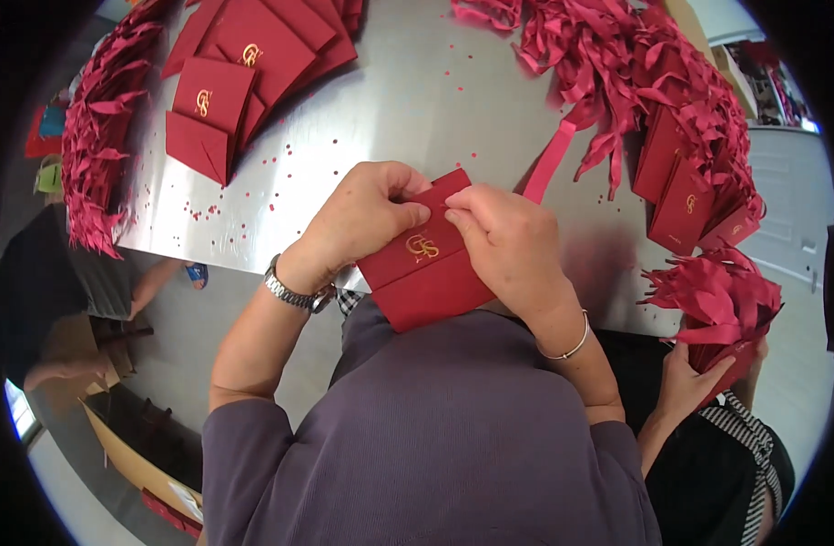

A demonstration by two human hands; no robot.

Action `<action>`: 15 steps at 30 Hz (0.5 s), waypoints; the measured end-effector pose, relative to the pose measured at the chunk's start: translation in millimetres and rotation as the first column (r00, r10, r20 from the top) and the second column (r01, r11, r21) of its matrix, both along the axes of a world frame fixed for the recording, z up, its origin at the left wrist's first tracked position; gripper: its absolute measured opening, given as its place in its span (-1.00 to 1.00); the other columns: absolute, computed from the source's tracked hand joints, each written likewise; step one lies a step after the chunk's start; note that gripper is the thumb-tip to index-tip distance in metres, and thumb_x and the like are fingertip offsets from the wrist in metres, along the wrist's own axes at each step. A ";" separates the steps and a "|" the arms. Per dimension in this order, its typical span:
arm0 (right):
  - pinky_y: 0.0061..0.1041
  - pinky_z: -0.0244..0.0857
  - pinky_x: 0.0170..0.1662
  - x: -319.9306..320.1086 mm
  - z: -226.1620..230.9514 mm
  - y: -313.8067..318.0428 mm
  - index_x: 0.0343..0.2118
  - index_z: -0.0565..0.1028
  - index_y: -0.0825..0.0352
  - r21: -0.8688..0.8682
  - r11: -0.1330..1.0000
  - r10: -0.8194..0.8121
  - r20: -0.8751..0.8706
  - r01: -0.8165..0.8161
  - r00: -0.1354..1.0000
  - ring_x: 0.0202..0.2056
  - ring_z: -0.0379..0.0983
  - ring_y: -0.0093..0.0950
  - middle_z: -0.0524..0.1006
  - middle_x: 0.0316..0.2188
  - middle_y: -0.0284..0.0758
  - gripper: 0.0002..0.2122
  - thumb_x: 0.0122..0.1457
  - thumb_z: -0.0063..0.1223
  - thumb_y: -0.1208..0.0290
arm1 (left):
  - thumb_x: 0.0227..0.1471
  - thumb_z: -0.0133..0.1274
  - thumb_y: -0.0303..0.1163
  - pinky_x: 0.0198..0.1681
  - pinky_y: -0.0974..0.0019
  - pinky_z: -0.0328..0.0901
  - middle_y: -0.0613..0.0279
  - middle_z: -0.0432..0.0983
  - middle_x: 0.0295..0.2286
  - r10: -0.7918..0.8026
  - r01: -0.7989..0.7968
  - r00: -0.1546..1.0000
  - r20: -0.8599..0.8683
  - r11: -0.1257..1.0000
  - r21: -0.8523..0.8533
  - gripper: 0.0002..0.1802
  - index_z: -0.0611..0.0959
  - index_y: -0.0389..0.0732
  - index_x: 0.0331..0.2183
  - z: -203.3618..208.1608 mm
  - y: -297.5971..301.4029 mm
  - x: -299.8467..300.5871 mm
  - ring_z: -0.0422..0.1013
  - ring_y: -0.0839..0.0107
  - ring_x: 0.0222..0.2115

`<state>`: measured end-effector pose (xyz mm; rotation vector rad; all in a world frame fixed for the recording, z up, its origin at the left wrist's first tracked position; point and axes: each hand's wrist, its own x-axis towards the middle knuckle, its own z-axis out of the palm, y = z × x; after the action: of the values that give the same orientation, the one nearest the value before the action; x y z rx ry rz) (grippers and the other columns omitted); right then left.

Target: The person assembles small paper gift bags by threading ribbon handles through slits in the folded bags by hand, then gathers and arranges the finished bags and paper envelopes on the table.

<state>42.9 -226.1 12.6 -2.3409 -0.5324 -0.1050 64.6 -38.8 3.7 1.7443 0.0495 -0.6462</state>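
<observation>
A flat dark red paper bag (440, 288) with a gold emblem is held tilted at the table's near edge. My left hand (367, 214) grips its upper left side, thumb on the front and fingers behind. My right hand (508, 232) is closed in a pinch at the bag's upper right edge. From behind its knuckles a pinkish-red ribbon (550, 164) runs up toward the ribbon heap. The ribbon's end at my fingertips is hidden.
Red bags (267, 50) lie stacked at the far left, beside a row of ribboned bags (98, 136). More ribboned bags (654, 82) line the right side of the metal table (381, 114). At right, another person's hand (686, 387) holds a ribboned bundle. Small red dots are scattered about.
</observation>
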 end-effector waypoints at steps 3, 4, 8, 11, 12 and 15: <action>-0.32 0.31 -0.47 -2.4 -6.2 7.8 -0.49 0.44 0.27 -0.119 0.993 0.003 -0.012 -0.004 1.000 -0.54 0.47 -0.26 0.51 -0.59 -0.27 -0.91 0.03 0.13 0.45 | -0.09 0.11 -0.55 -0.38 0.42 0.34 0.22 0.57 -0.50 -0.065 0.065 0.998 0.016 0.998 0.010 -0.84 0.62 -0.37 -0.36 -1.7 4.1 1.7 0.44 0.52 -0.48; -0.31 0.31 -0.47 -3.0 -7.4 9.6 -0.50 0.44 0.28 -0.054 0.998 -0.048 -0.065 0.045 0.997 -0.54 0.47 -0.26 0.51 -0.59 -0.27 -0.90 0.02 0.14 0.44 | -0.11 0.11 -0.55 -0.38 0.42 0.34 0.22 0.57 -0.51 -0.084 0.084 0.996 0.003 0.996 0.018 -0.84 0.63 -0.36 -0.37 -1.4 5.1 1.5 0.45 0.52 -0.49; -0.47 0.37 -0.44 0.7 -10.7 10.2 -0.43 0.52 0.37 0.060 0.988 -0.123 -0.269 0.144 0.955 -0.54 0.53 -0.35 0.56 -0.56 -0.23 -0.91 0.02 0.17 0.48 | -0.11 0.11 -0.53 -0.37 0.41 0.34 0.19 0.57 -0.52 -0.063 0.063 0.998 0.029 0.998 0.000 -0.84 0.62 -0.36 -0.38 -3.1 2.8 0.3 0.45 0.48 -0.49; -0.47 0.37 -0.45 3.9 -12.9 10.2 -0.44 0.52 0.37 0.091 0.985 -0.110 -0.324 0.147 0.940 -0.55 0.52 -0.33 0.56 -0.55 -0.18 -0.92 0.01 0.15 0.50 | -0.10 0.10 -0.53 -0.36 0.40 0.35 0.15 0.57 -0.52 -0.019 0.018 0.996 0.092 1.000 0.009 -0.83 0.62 -0.37 -0.37 -11.7 0.2 -5.6 0.46 0.46 -0.49; -0.47 0.37 -0.45 4.8 -14.4 10.8 -0.44 0.52 0.37 0.090 0.985 -0.109 -0.326 0.146 0.939 -0.55 0.52 -0.33 0.56 -0.55 -0.18 -0.92 0.01 0.15 0.50 | -0.10 0.09 -0.53 -0.36 0.37 0.36 0.10 0.57 -0.52 0.003 -0.007 0.993 0.121 1.000 0.030 -0.82 0.61 -0.38 -0.36 -14.0 -1.4 -7.9 0.48 0.39 -0.49; -0.41 0.36 -0.47 8.1 -15.4 14.8 -0.44 0.51 0.38 -0.029 0.997 -0.073 -0.167 0.070 0.983 -0.57 0.50 -0.28 0.54 -0.57 -0.13 -0.92 0.00 0.14 0.51 | -0.09 0.08 -0.53 -0.35 0.30 0.37 0.01 0.56 -0.50 0.003 -0.027 0.971 0.240 0.995 0.099 -0.81 0.60 -0.36 -0.34 -17.6 -4.6 -12.3 0.51 0.24 -0.46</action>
<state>51.0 -211.4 -2.8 -2.3651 -0.3682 0.0656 52.3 -43.4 -13.8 1.9083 -0.0733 -0.4239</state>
